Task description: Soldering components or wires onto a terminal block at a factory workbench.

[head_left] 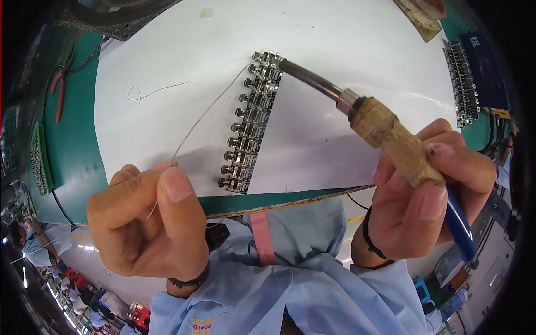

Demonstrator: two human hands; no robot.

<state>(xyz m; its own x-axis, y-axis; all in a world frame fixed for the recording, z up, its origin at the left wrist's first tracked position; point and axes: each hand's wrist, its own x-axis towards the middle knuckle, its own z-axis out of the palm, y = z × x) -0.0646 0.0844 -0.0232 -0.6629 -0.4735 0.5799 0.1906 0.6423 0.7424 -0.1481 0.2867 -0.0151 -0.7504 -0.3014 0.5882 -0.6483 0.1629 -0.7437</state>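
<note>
Between thumb and forefinger, my left hand (pixel 148 218) pinches a thin solder wire (pixel 207 111). The wire runs up and right to the far end of a row of small metal connectors (pixel 249 125), set side by side in a slanting line on white paper. My right hand (pixel 430 190) grips a soldering iron (pixel 385 131) with a blue handle and tan tape wrapped round its front. Its dark tip meets the connectors' far end at the right side, close to the wire's end. Whether tip and wire touch cannot be made out.
White paper (pixel 335 61) covers much of the green bench (pixel 75 151). Red-handled pliers (pixel 60 97) and a green board with parts (pixel 40 159) lie left. More connector rows (pixel 462 84) stand at the right edge. A loose wire piece (pixel 159 90) lies on the paper.
</note>
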